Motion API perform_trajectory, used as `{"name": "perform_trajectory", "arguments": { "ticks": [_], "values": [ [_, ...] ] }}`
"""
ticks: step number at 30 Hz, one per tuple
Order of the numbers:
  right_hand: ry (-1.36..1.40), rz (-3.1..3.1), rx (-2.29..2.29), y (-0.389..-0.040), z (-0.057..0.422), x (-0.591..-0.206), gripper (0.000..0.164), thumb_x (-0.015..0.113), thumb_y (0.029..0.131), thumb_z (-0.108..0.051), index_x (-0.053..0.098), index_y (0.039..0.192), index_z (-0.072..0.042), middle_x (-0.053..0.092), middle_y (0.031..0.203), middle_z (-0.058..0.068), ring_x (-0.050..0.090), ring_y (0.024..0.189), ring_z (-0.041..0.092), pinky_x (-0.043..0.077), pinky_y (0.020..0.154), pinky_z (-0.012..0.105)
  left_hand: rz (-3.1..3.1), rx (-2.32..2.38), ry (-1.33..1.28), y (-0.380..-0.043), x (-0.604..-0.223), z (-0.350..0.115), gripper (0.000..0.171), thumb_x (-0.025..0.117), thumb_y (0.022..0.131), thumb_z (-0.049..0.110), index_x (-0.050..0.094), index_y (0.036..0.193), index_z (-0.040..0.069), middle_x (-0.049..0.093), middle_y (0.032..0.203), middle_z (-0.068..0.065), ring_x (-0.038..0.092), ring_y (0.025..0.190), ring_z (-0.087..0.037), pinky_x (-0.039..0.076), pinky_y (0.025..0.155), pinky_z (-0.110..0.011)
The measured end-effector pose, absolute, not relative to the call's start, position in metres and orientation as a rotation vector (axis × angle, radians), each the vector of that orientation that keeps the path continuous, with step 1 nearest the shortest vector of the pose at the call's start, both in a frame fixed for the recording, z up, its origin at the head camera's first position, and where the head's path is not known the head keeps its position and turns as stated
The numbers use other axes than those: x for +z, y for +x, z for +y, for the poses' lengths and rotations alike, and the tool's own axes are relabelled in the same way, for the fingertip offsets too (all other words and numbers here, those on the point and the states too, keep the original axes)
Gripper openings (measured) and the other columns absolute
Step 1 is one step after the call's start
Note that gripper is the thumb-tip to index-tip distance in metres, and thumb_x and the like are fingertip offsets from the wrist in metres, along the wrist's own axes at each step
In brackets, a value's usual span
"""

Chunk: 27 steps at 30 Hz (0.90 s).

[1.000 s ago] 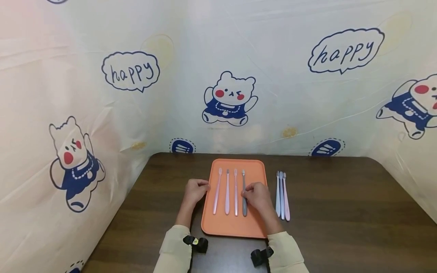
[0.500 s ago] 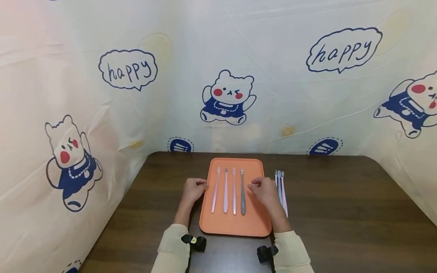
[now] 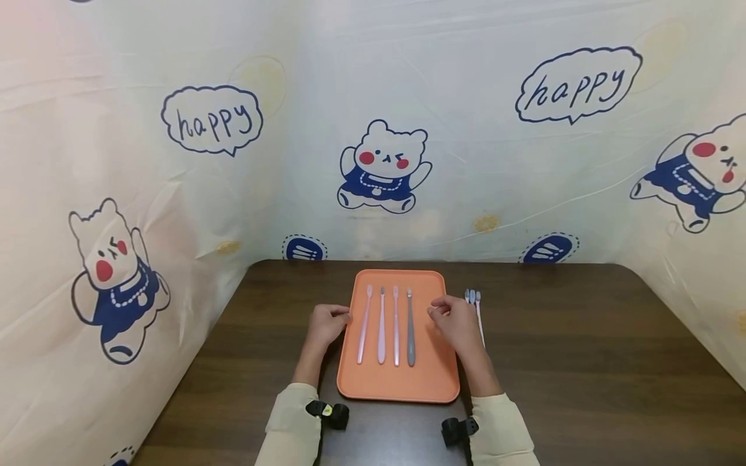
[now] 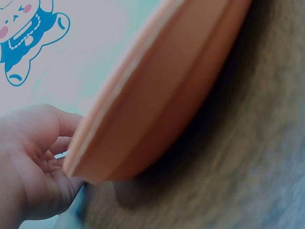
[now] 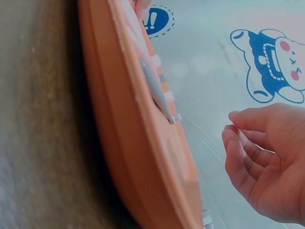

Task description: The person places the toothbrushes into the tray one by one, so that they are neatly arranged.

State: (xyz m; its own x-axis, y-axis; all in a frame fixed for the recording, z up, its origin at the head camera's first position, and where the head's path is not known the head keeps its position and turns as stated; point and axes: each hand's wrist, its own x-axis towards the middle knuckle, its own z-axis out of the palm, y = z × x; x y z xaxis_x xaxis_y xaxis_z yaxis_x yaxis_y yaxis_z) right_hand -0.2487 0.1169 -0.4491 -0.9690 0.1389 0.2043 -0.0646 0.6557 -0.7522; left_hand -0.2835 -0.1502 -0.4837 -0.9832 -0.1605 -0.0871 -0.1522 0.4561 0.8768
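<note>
An orange tray (image 3: 402, 385) lies on the table, bearing several toothbrushes side by side: pink and pale purple ones (image 3: 381, 340) on the left, a dark grey toothbrush (image 3: 410, 336) rightmost. At the tray's left edge, my left hand (image 3: 327, 325) grips the rim; the left wrist view has the fingers of this hand (image 4: 40, 157) partly hidden behind it. My right hand (image 3: 457, 323) hovers over the tray's right side, fingers loosely bent, holding nothing. Apart from the grey toothbrush, the hand (image 5: 271, 162) appears against the backdrop in the right wrist view.
Three more toothbrushes (image 3: 479, 304) lie together right of the tray, partly covered by the right hand and forearm. Dark wooden table (image 3: 571, 349) extends to both sides. A printed cloth (image 3: 478, 162) encloses the back and sides.
My right hand has let go of the grey toothbrush and moved right, away from it. The left hand has stayed at the tray's edge. The whole head view has shifted slightly.
</note>
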Motion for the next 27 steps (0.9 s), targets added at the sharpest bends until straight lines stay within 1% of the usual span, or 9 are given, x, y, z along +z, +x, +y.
{"name": "perform_trajectory", "arguments": {
  "ticks": [7, 13, 16, 21, 27],
  "values": [
    [-0.068, -2.65, 1.224, -0.248, 0.121, -0.446, 0.018, 0.069, 0.088, -0.016, 0.073, 0.101, -0.005, 0.071, 0.081, 0.009, 0.059, 0.061, 0.011, 0.046, 0.053, 0.023, -2.664, -1.609, 0.287, -0.285, -0.484, -0.15, 0.02, 0.065, 0.088, 0.012, 0.075, 0.101, 0.001, 0.074, 0.096, -0.017, 0.066, 0.077, -0.016, 0.054, 0.066, -0.028],
    [-0.057, -2.685, 1.204, -0.249, 0.129, -0.447, 0.02, 0.069, 0.088, -0.017, 0.073, 0.104, -0.005, 0.072, 0.086, 0.01, 0.064, 0.076, 0.018, 0.048, 0.058, 0.023, -2.661, -1.614, 0.279, -0.286, -0.486, -0.15, 0.021, 0.065, 0.088, 0.012, 0.075, 0.102, 0.0, 0.073, 0.097, -0.018, 0.067, 0.078, -0.017, 0.054, 0.067, -0.029],
    [-0.058, -2.708, 1.213, -0.248, 0.133, -0.447, 0.022, 0.068, 0.089, -0.018, 0.072, 0.106, -0.004, 0.072, 0.089, 0.011, 0.065, 0.08, 0.02, 0.049, 0.059, 0.024, -2.662, -1.611, 0.276, -0.286, -0.487, -0.151, 0.021, 0.066, 0.088, 0.012, 0.075, 0.102, 0.0, 0.073, 0.097, -0.018, 0.066, 0.078, -0.017, 0.054, 0.067, -0.029],
    [-0.089, -2.729, 1.209, -0.247, 0.14, -0.446, 0.026, 0.068, 0.089, -0.02, 0.072, 0.111, -0.004, 0.072, 0.094, 0.011, 0.066, 0.083, 0.021, 0.051, 0.061, 0.025, -2.663, -1.609, 0.27, -0.286, -0.487, -0.151, 0.021, 0.066, 0.087, 0.012, 0.075, 0.102, 0.0, 0.073, 0.096, -0.017, 0.066, 0.076, -0.016, 0.054, 0.066, -0.028],
    [-0.095, -2.755, 1.207, -0.248, 0.147, -0.447, 0.025, 0.067, 0.09, -0.02, 0.071, 0.108, -0.003, 0.072, 0.093, 0.011, 0.066, 0.081, 0.02, 0.05, 0.06, 0.026, -2.661, -1.626, 0.268, -0.286, -0.487, -0.151, 0.021, 0.065, 0.088, 0.012, 0.075, 0.103, 0.0, 0.073, 0.098, -0.018, 0.066, 0.078, -0.016, 0.054, 0.067, -0.028]
  ]
}}
